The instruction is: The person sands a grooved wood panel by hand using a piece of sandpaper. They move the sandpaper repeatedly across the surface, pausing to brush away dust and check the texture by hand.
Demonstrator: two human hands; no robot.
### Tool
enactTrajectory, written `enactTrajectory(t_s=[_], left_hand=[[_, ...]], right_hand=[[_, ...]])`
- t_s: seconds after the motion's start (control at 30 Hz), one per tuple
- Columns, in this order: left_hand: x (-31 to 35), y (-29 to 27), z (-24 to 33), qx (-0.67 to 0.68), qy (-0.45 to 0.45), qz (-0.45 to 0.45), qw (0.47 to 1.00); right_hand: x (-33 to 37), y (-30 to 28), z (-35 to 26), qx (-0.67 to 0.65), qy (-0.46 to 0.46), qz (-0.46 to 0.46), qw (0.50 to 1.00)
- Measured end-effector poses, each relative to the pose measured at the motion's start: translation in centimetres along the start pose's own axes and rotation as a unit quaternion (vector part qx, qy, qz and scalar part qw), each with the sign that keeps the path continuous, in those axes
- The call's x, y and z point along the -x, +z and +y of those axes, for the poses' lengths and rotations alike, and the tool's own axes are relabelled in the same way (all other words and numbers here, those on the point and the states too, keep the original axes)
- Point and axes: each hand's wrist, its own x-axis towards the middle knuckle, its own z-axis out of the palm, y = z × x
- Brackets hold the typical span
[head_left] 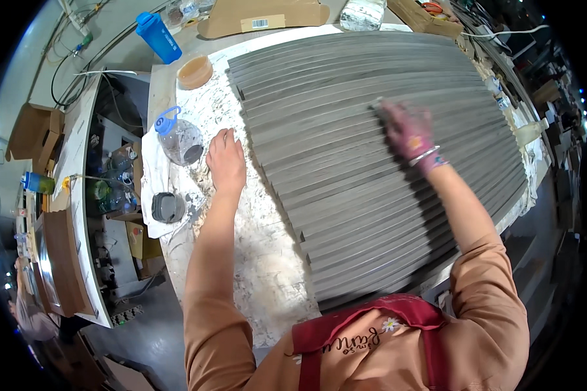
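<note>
Long grey ribbed slats [346, 163] lie side by side on the table, their ribs running left to right. My right hand [407, 133], in a stained pink glove with a bracelet at the wrist, is over the upper middle of them. Its fingers are bent, and a small pale thing at their tips is too small to name. My bare left hand [227, 161] rests flat on the white-smeared tabletop [267, 247], left of the slats, fingers stretched out and holding nothing. Beside it are a clear plastic jug [181, 142] with a blue handle and a small dark grey tub [167, 207].
A blue bottle [158, 38] and a round tan container [195, 72] stand at the far left. Cardboard [261, 14] and a wrapped white bundle [362, 14] lie along the back edge. A side shelf [78, 215] holds bottles. A pale bottle [531, 132] lies by the right edge.
</note>
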Motion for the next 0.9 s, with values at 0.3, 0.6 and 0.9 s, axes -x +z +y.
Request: enactTrajectory(t_s=[0.3, 0.6, 0.9], left_hand=[[0.2, -0.2, -0.2, 0.009, -0.004, -0.007, 1.0], [-0.1, 0.2, 0.4, -0.001, -0.013, -0.023, 1.0], [0.2, 0.2, 0.0, -0.008, -0.008, 0.002, 1.0]], right_hand=[[3.9, -1.0, -10.3, -0.08, -0.279, 0.042, 0.956], [0.4, 2.2, -9.9, -0.098, -0.244, 0.01, 0.965], [-6.8, 2.4, -15.5, -0.108, -0.284, 0.122, 0.945]])
